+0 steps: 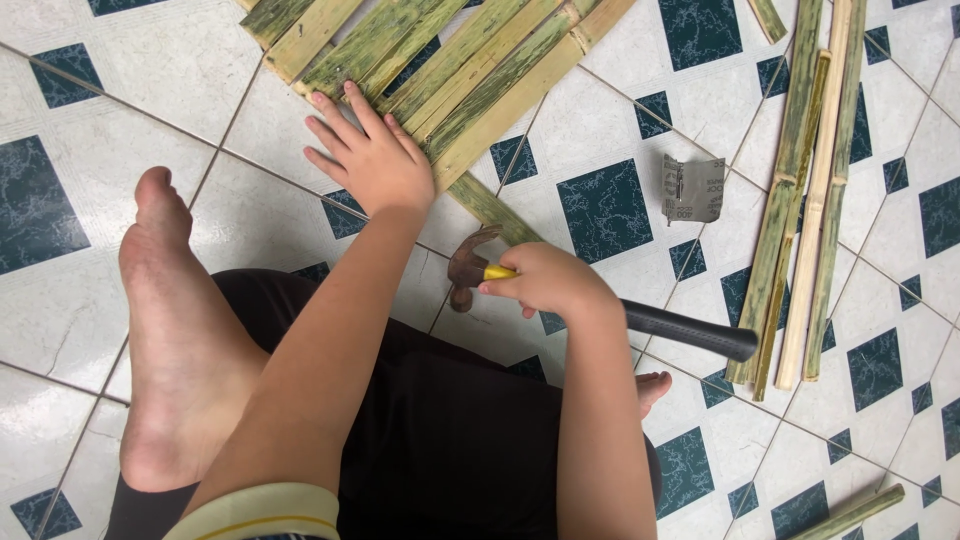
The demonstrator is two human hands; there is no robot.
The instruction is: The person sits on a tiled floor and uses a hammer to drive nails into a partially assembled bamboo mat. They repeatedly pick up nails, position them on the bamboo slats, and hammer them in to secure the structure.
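Two hands were seen. Left hand [372, 160] was laid flat, fingers spread, on near end of bamboo slats [455, 55]. Hammer [600, 300] was gripped by right hand [548, 280], just near of slats, handle lying rightward.

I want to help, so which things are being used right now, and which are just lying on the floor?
In use:
- hammer, gripped near its head by the right hand
- joined bamboo slats, pressed down by the left hand

Lying about:
- loose bamboo strips at the right
- grey piece of sandpaper
- one bamboo strip at the bottom right
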